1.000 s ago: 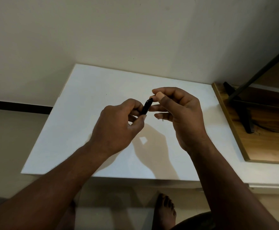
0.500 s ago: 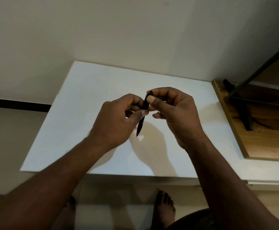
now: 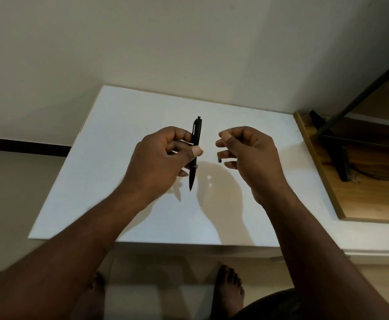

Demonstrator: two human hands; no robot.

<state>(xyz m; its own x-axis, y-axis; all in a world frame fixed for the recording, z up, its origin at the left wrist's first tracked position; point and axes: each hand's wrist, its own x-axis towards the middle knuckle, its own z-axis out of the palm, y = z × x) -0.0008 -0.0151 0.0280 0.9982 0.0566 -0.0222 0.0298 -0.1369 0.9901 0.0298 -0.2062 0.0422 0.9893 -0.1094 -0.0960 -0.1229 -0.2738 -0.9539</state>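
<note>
My left hand pinches a black click pen between thumb and fingers. The pen stands nearly upright above the white table, with its clicker up and its tip down. My right hand hovers a short way to the right of the pen and does not touch it. Its fingers are curled, and the end of a small black piece pokes out between the lower fingers. I cannot tell what that piece is.
The white table butts against a plain wall at the back. A wooden surface adjoins it on the right, carrying a black stand with a slanted pole. My bare feet are on the floor below the table's front edge.
Both hands held the pen together before. My right hand has let go and moved right, and my left hand now holds the pen alone, more upright.
</note>
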